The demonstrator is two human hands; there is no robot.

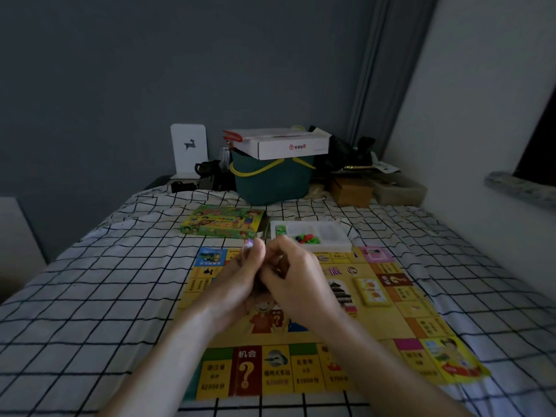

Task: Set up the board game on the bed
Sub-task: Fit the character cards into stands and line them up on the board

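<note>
Working over the middle of the game board (304,368), which is lying flat on the checked bed (90,281), the left hand (240,284) is curling its fingers round a small pale item (249,245) poking out at its fingertips, too blurred to name. Just right of it and touching, the right hand (296,275) is pinching at the same bundle. The parts tray (311,234) is sitting at the board's far edge, nearer the right hand, its long axis running left to right.

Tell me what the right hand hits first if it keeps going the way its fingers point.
Probably the left hand: the right hand points left, fingers already against it. Depth is unclear.
</note>
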